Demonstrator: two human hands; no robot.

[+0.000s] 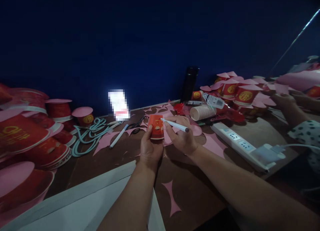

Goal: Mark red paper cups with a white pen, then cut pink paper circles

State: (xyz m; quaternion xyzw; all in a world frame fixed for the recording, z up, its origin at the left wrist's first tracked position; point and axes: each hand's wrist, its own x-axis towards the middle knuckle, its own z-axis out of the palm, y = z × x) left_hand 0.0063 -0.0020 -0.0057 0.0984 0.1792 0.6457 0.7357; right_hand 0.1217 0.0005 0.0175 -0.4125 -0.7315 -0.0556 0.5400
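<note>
In the middle of the view, a red paper cup [157, 127] with gold print is gripped from below by my left hand [150, 150], its thumb along the cup's side. My right hand [183, 137] holds a white marker pen [175, 124] with a dark end. The pen's other end meets or nearly meets the cup's right edge; I cannot tell if it touches. Pink paper scraps [196, 129] lie under and around both hands. To the left are a second white pen [119, 136] and dark-handled scissors [136, 129].
Red cups topped with pink paper discs crowd the left [85, 116] and the right [246, 94]. A power strip [235, 141], stacked paper cups [202, 113], a black bottle [190, 84], a pale cable [86, 147] and a white-framed board [75, 204] surround me. Another person's hand [285, 102] is at right.
</note>
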